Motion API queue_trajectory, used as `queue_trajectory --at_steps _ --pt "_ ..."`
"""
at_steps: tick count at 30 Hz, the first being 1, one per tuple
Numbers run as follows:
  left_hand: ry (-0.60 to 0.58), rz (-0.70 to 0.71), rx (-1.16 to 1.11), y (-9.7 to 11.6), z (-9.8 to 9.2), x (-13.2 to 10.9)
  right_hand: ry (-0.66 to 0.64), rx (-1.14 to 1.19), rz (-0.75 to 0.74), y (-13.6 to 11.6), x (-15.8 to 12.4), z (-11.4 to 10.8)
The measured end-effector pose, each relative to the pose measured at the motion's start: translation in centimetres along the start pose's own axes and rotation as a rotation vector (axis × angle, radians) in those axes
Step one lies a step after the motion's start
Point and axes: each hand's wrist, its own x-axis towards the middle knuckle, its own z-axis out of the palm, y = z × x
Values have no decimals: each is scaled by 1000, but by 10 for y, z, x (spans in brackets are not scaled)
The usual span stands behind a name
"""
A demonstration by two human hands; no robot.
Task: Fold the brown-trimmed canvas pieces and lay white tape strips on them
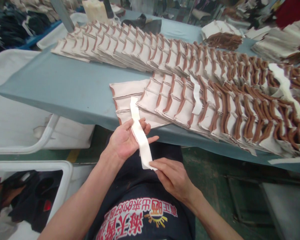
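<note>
In the head view, you held a white strip [140, 133] in front of you, just off the near edge of the table [65, 86]. Its upper end reached over the first pieces of the near row [190, 103]. Your left hand [125, 140] was open, palm up, with the strip lying across it and the fingers spread rather than gripping. Your right hand [172, 176] was closed on the strip's lower end, pinching it between thumb and fingertips.

By the look of it, you were straightening or peeling the strip, with nothing yet laid down. A next move would call for keeping that pinch firm and the strip flat and untwisted over the palm.

A second strip [197, 95] lay across the near row. The far row [130, 46] ran toward the table's back left corner. White bins [15, 100] stood beyond its left edge.
</note>
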Motion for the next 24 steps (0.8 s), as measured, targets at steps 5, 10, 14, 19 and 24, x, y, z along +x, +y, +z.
queue_trajectory --at_steps 5,10,14,19,24 --pt "-2 -23 -4 2 -4 3 -56 192 126 -5 4 0" --pt "6 -12 -10 3 -5 1 -103 277 258 -9 11 -2" --pt "19 19 35 1 -5 -2 -19 70 219 -8 21 -16" --pt "38 64 146 -3 -10 1 37 -175 78 -7 44 -35" --pt "41 62 149 -2 -16 6 24 -202 115 -7 65 -38"
